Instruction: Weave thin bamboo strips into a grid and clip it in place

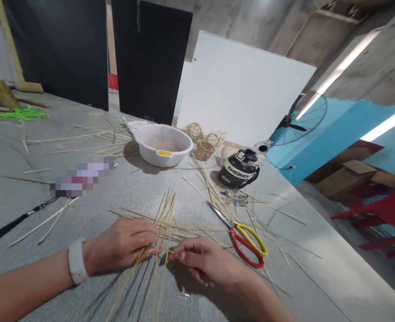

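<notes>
Far on the counter point(93, 205), a white basin point(150, 155) holds brownish liquid point(162, 145); right, a lidded black bottle point(237, 169). Near, left hand point(125, 243) fingers pin crossed strips point(165, 223); right hand point(204, 260) fingers pinch one.

A gray table point(3, 147) bears thin strips point(165, 219), scissors point(231, 224), a black jug point(237, 171) and a white basin point(149, 153).

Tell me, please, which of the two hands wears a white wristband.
The left hand: a white wristband circles its wrist. The right hand has a bare wrist.
</notes>
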`<action>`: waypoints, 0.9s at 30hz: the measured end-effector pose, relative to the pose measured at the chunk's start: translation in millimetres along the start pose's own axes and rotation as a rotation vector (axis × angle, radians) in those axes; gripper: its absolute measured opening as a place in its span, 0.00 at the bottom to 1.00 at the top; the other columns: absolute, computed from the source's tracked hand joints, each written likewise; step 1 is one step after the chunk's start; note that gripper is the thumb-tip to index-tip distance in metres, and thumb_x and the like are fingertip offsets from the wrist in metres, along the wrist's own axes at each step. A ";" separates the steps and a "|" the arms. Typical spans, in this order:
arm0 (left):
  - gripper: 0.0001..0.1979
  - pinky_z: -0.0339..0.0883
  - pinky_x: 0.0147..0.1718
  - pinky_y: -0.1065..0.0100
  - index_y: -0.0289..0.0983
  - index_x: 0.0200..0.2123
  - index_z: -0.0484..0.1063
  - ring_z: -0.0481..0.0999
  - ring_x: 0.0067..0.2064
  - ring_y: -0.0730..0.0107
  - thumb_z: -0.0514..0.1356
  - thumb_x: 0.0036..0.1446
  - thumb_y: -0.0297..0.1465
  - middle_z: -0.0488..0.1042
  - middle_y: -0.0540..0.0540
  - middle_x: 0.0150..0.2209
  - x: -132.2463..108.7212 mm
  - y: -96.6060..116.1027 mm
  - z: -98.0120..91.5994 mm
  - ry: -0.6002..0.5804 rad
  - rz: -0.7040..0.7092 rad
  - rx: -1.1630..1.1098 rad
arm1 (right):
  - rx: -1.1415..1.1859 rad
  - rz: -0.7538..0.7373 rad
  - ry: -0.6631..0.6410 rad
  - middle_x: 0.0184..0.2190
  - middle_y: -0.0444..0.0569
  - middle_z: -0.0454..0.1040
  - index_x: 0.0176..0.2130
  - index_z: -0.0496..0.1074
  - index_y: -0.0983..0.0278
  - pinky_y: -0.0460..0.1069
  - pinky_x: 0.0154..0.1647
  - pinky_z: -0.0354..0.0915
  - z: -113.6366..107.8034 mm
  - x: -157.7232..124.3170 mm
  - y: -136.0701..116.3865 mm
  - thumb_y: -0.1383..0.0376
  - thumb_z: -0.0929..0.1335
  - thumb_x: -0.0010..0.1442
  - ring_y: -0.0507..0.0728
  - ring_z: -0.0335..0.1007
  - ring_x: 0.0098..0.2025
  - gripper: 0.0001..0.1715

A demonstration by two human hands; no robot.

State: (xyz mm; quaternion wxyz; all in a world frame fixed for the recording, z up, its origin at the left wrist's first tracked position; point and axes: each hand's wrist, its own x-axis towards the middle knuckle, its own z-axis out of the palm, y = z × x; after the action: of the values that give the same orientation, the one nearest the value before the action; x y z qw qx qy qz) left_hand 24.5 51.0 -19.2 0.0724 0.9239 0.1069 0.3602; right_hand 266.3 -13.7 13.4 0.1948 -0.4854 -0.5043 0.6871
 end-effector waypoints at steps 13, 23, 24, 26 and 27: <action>0.06 0.74 0.43 0.68 0.35 0.43 0.71 0.79 0.42 0.69 0.56 0.63 0.27 0.80 0.45 0.40 4.4 6.7 -3.5 -0.021 0.059 0.013 | 0.184 -0.012 -0.042 0.12 0.36 0.64 0.37 0.73 0.68 0.41 0.13 0.50 6.3 5.8 12.5 0.56 0.70 0.56 0.44 0.54 0.12 0.17; 0.09 0.73 0.45 0.69 0.36 0.45 0.69 0.79 0.43 0.69 0.59 0.59 0.27 0.80 0.44 0.40 7.5 0.2 -8.1 0.044 0.043 -0.040 | 0.290 -0.016 -0.004 0.20 0.41 0.70 0.38 0.71 0.68 0.42 0.19 0.55 4.7 6.9 20.0 0.52 0.72 0.54 0.46 0.63 0.18 0.23; 0.11 0.73 0.46 0.70 0.36 0.46 0.68 0.79 0.43 0.69 0.59 0.59 0.26 0.80 0.43 0.41 6.7 -0.3 -8.1 0.043 0.045 -0.043 | 0.289 -0.021 -0.006 0.20 0.41 0.70 0.38 0.71 0.68 0.42 0.19 0.55 4.3 6.9 19.6 0.52 0.72 0.54 0.46 0.63 0.18 0.23; 0.14 0.72 0.46 0.70 0.36 0.48 0.66 0.79 0.44 0.68 0.58 0.59 0.24 0.80 0.43 0.42 4.6 -0.6 -7.5 0.052 0.045 -0.037 | 0.310 -0.028 -0.003 0.20 0.41 0.70 0.38 0.71 0.68 0.42 0.19 0.56 4.3 7.2 19.2 0.52 0.73 0.54 0.46 0.63 0.18 0.22; 0.14 0.73 0.45 0.70 0.36 0.49 0.65 0.80 0.43 0.69 0.57 0.59 0.23 0.80 0.43 0.42 3.3 -0.4 -7.1 0.054 0.030 -0.030 | 0.322 -0.029 -0.002 0.20 0.41 0.70 0.37 0.71 0.68 0.42 0.19 0.56 4.6 7.3 19.1 0.53 0.73 0.54 0.45 0.63 0.18 0.21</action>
State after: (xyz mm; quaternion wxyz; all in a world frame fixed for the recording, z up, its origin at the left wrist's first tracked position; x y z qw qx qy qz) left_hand 22.0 52.7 -11.9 0.0780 0.9141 0.0897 0.3877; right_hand 263.2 -18.4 -6.7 0.2794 -0.4399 -0.3949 0.7566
